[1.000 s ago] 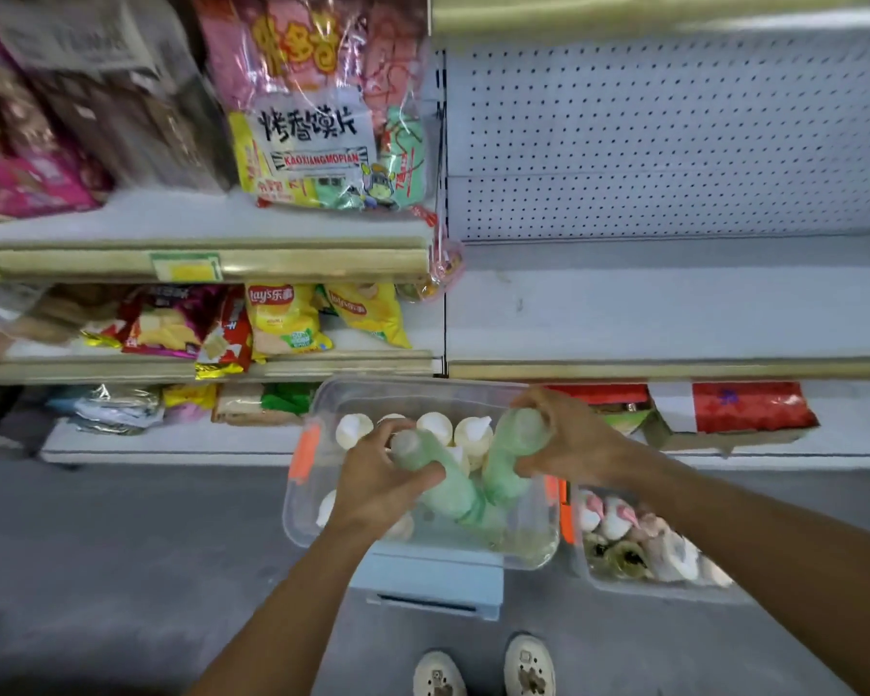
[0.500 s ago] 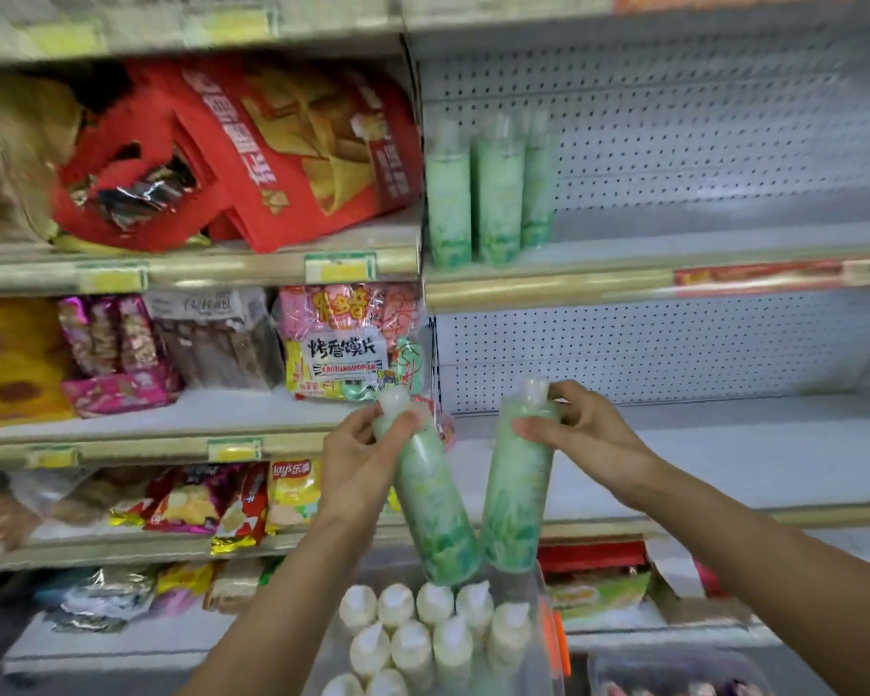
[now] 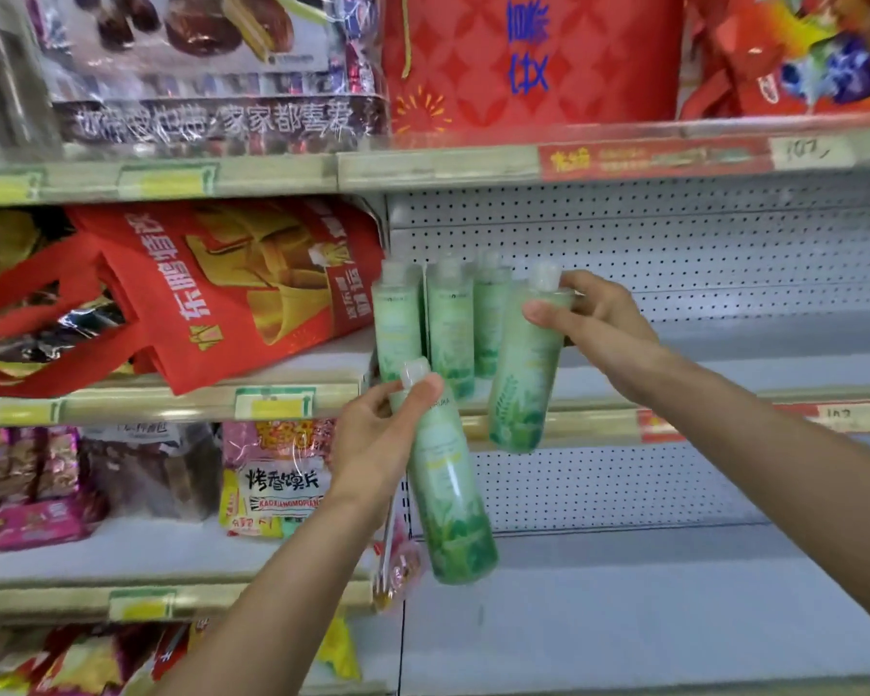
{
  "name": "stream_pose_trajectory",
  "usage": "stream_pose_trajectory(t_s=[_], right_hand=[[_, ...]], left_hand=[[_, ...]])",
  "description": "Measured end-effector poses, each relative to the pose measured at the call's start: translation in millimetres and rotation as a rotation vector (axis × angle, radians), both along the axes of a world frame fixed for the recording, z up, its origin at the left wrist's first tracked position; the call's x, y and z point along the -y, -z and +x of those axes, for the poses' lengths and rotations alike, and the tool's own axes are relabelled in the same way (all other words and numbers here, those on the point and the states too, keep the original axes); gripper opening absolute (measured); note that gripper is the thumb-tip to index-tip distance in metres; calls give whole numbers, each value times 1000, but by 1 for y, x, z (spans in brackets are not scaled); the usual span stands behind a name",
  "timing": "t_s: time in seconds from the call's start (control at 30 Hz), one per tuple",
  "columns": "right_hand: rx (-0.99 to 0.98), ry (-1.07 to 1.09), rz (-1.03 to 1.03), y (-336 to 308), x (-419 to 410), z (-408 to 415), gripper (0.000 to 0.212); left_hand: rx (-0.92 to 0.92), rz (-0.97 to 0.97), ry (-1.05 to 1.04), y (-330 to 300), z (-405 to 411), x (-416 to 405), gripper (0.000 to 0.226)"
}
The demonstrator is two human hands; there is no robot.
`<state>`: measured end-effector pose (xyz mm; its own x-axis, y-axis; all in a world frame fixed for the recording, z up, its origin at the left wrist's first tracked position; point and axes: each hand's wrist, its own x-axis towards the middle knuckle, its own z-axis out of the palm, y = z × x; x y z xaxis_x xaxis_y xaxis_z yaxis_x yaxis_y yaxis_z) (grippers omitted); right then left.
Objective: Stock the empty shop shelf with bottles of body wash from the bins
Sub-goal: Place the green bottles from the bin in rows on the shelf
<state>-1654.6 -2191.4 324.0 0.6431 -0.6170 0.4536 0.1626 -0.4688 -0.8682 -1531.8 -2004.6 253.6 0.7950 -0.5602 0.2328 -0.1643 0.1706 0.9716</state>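
Two green body-wash bottles are held up at shelf height, where half a second ago they were lower, in front of the shelf below, and a second ago were only being lifted out of the bin.

The right hand [image 3: 598, 324] is clamped near the cap of the right bottle [image 3: 523, 374], which hangs slightly tilted, its base in front of the shelf edge [image 3: 593, 424].

The left hand [image 3: 378, 439] is wrapped around the neck of the left bottle [image 3: 448, 494], held lower and tilted, base toward the lower right.

Three bottles already stocked [image 3: 438, 324] are seen upright at the left end of the shelf, just beside a red bag [image 3: 212, 293] in the next bay. The bins are out of view.

Judgement: transport is nearly done; the right bottle is likely to be placed first, next to the standing row. Risk noted: the row could be knocked over.
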Motion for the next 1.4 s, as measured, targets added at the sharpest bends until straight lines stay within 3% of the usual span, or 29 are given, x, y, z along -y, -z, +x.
stream_pose_trajectory(t_s=[0.2, 0.43, 0.53, 0.7, 0.83, 0.9, 1.0, 1.2, 1.4], right_hand=[[11, -12, -98, -39, 59, 47, 51], [-164, -22, -134, -10, 86, 83, 43], [-158, 34, -131, -7, 84, 90, 52], [-257, 223, -92, 40, 71, 97, 93], [-318, 229, -63, 69, 62, 98, 52], [-301, 242, -83, 70, 59, 98, 42], [-301, 257, -93, 68, 57, 101, 42], [-313, 257, -88, 66, 54, 101, 45], [-323, 265, -91, 66, 57, 106, 47]], left_hand=[[-8, -39, -34, -23, 16, 38, 49], [-29, -76, -32, -29, 29, 59, 36], [-27, -78, -25, -27, 33, 60, 25], [-10, -53, -9, -23, 38, 63, 31], [12, -11, -24, -19, 40, 63, 54], [6, -1, -26, -19, 40, 63, 55], [-8, 0, -18, -19, 40, 60, 48], [-15, 25, -25, -13, 42, 58, 71], [-3, 1, -11, -18, 39, 55, 57]])
